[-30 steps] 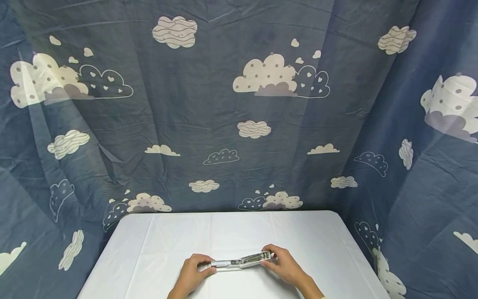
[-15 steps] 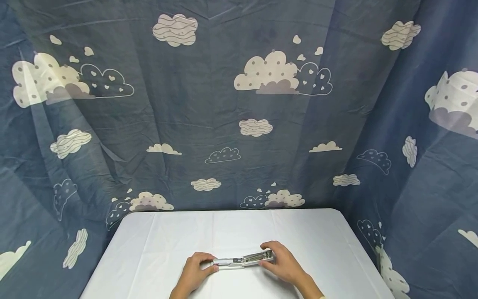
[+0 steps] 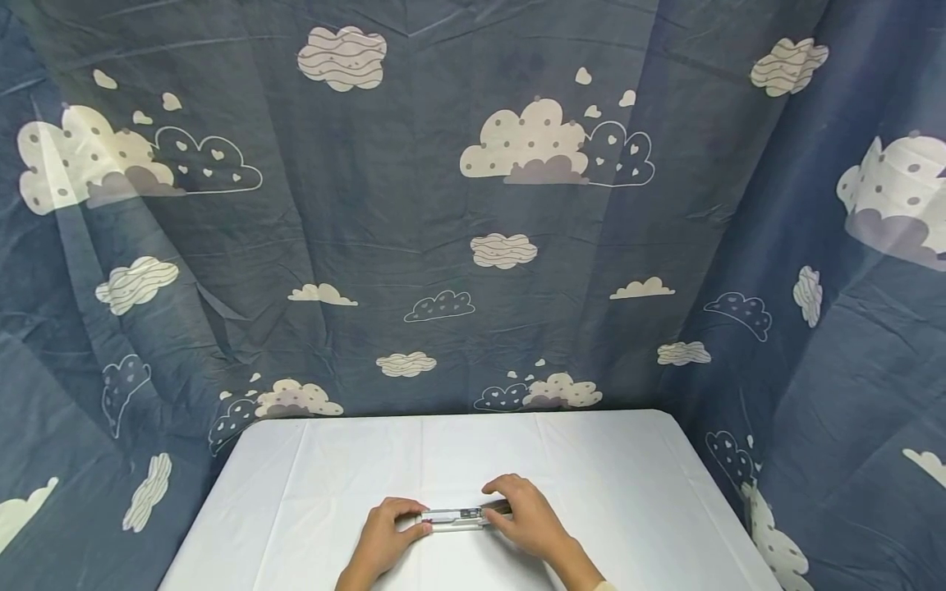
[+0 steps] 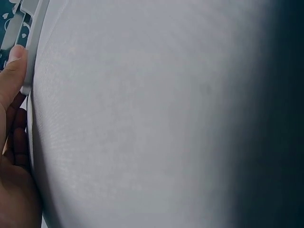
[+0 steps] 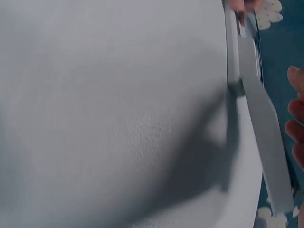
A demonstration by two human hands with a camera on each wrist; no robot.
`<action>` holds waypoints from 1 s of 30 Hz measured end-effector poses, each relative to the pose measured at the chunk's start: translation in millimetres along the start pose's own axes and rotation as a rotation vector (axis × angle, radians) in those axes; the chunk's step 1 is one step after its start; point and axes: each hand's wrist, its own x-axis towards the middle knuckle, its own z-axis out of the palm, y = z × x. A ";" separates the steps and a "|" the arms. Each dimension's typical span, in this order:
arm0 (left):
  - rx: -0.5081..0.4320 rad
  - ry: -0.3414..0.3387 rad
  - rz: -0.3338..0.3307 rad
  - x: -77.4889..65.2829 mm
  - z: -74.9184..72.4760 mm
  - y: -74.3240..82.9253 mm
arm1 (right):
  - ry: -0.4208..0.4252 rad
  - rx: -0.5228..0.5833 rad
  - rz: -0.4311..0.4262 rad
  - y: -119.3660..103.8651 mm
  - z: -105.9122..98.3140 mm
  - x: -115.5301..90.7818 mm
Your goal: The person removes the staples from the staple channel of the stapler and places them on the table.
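Note:
A whitish-silver stapler [image 3: 452, 517] lies on the white table, its top arm swung back to the right and tilted up. My left hand [image 3: 381, 540] pinches the stapler's left end between thumb and fingers. In the left wrist view, the left thumb [image 4: 14, 71] presses against the stapler's pale side [image 4: 31, 57]. My right hand [image 3: 528, 521] hovers over the raised arm and hides most of it. From the right wrist, the fingers [image 5: 297, 109] appear spread apart from the stapler's raised arm [image 5: 268, 137], with a gap between.
The white-covered table [image 3: 591, 460] extends behind and to both sides of the hands. A dark blue cloud-patterned curtain [image 3: 414, 197] hangs along the back and sides. The right hand and stapler cast a shadow [image 5: 190, 175] on the cloth.
My right hand has let go of the raised arm's far end and slid left towards the middle of the stapler. The left hand keeps its grip in about the same place.

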 end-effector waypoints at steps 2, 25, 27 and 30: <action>-0.004 0.003 -0.002 -0.3 0.1 -0.9 | 0.000 0.002 -0.024 -4.5 5.6 2.6; -0.016 -0.006 0.020 0.6 -2.3 -1.0 | 0.031 -0.101 -0.118 -21.3 37.7 4.3; -0.017 -0.008 0.019 0.5 -2.3 -1.3 | 0.035 -0.114 -0.120 -21.9 38.8 3.6; -0.019 -0.009 0.019 0.2 -2.1 -1.7 | 0.041 -0.133 -0.128 -23.2 40.3 2.8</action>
